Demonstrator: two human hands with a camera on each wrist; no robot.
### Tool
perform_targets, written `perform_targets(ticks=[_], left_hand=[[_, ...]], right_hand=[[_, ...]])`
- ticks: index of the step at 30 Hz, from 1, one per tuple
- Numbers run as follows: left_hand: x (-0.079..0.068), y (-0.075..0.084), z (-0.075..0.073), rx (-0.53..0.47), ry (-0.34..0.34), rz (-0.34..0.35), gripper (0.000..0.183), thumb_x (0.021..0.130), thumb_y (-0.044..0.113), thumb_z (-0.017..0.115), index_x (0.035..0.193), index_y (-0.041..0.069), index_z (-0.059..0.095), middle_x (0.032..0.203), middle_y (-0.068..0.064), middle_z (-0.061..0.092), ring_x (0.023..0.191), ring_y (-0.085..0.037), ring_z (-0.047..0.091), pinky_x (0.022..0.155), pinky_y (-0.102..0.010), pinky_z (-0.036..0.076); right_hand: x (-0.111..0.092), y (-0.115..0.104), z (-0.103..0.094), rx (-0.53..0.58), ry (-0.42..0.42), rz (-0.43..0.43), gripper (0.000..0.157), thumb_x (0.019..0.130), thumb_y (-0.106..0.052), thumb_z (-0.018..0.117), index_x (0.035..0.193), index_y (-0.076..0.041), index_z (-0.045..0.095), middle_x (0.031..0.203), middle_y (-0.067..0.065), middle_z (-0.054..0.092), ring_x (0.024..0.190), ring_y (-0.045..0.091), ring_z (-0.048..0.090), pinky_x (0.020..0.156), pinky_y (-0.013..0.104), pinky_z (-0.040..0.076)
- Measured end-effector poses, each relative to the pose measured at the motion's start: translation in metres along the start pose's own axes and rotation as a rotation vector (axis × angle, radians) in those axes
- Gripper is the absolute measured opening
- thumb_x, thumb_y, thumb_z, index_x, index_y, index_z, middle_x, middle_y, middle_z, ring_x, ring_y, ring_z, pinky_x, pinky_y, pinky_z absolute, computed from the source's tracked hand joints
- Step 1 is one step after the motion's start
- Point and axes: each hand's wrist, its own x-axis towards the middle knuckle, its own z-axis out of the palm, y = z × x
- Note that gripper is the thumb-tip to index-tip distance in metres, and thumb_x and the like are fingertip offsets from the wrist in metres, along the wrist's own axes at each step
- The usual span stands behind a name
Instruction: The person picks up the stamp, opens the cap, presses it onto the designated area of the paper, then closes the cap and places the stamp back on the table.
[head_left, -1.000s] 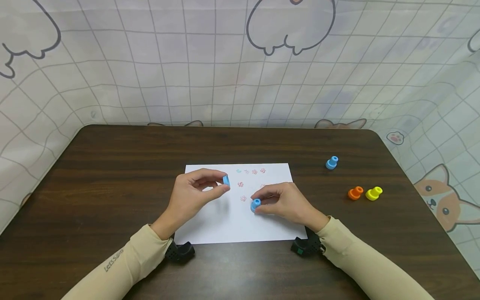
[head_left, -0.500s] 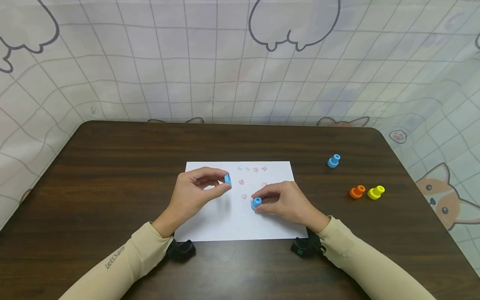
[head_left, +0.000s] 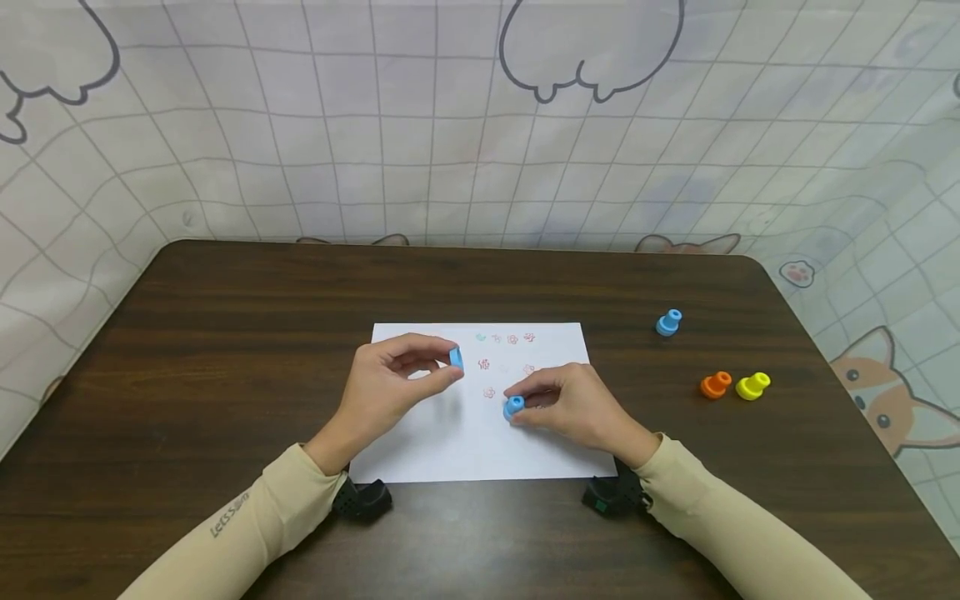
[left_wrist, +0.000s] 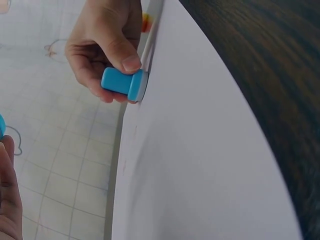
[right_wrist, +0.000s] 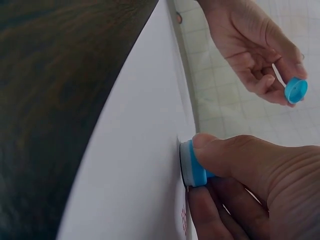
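My right hand (head_left: pixel 566 404) grips a blue stamp (head_left: pixel 513 407) between thumb and fingers. In the right wrist view the stamp's pale base (right_wrist: pixel 186 164) stands face down against the white paper (head_left: pixel 450 454). My left hand (head_left: pixel 390 387) pinches a small round blue cap (head_left: pixel 456 358), raised over the paper's left half; its hollow side shows in the right wrist view. Small red prints (head_left: pixel 483 364) and one teal print (head_left: pixel 481 337) mark the paper's upper part.
To the right on the dark wooden table (head_left: pixel 247 333) stand another blue stamp (head_left: pixel 669 322), an orange stamp (head_left: pixel 716 384) and a yellow stamp (head_left: pixel 753 386). A grid-patterned curtain (head_left: pixel 405 125) hangs behind the table's far edge.
The head view has shifted slightly. Both hands keep their grips and their places over the paper; the stamp stays at the same spot.
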Motion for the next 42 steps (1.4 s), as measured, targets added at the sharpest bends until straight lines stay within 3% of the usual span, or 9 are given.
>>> perform_targets(ticks=[5, 14, 30, 42], left_hand=[[0.0, 0.0, 0.001, 0.002, -0.004, 0.013, 0.025, 0.082, 0.005, 0.086, 0.106, 0.007, 0.079, 0.106, -0.01, 0.078, 0.085, -0.009, 0.071, 0.084, -0.021, 0.063], [0.0, -0.002, 0.0, 0.004, -0.001, 0.028, 0.025, 0.082, 0.005, 0.086, 0.107, 0.006, 0.078, 0.102, 0.011, 0.078, 0.085, -0.009, 0.072, 0.085, -0.021, 0.063], [0.001, 0.0, -0.001, 0.021, 0.002, 0.046, 0.024, 0.083, 0.005, 0.086, 0.106, 0.006, 0.078, 0.101, 0.01, 0.078, 0.085, -0.008, 0.072, 0.085, -0.02, 0.063], [0.009, 0.008, -0.002, 0.023, 0.02, 0.096, 0.025, 0.081, 0.002, 0.086, 0.105, 0.004, 0.078, 0.1, 0.016, 0.078, 0.086, -0.007, 0.072, 0.084, -0.021, 0.063]], right_hand=[[-0.002, 0.0, 0.0, -0.006, 0.012, -0.004, 0.023, 0.08, -0.017, 0.09, 0.102, -0.019, 0.084, 0.094, -0.005, 0.081, 0.08, 0.006, 0.073, 0.076, 0.017, 0.06], [-0.002, -0.002, 0.001, -0.035, 0.01, -0.04, 0.023, 0.081, -0.018, 0.089, 0.104, -0.016, 0.083, 0.096, -0.003, 0.08, 0.08, 0.005, 0.072, 0.078, 0.017, 0.06], [-0.005, -0.004, -0.001, -0.011, -0.002, -0.065, 0.027, 0.082, -0.02, 0.089, 0.108, -0.017, 0.082, 0.1, -0.004, 0.081, 0.088, 0.006, 0.074, 0.084, 0.018, 0.061], [-0.005, -0.01, -0.023, 0.053, 0.092, -0.083, 0.03, 0.082, -0.016, 0.089, 0.111, -0.013, 0.08, 0.107, 0.003, 0.08, 0.093, 0.014, 0.076, 0.089, 0.026, 0.064]])
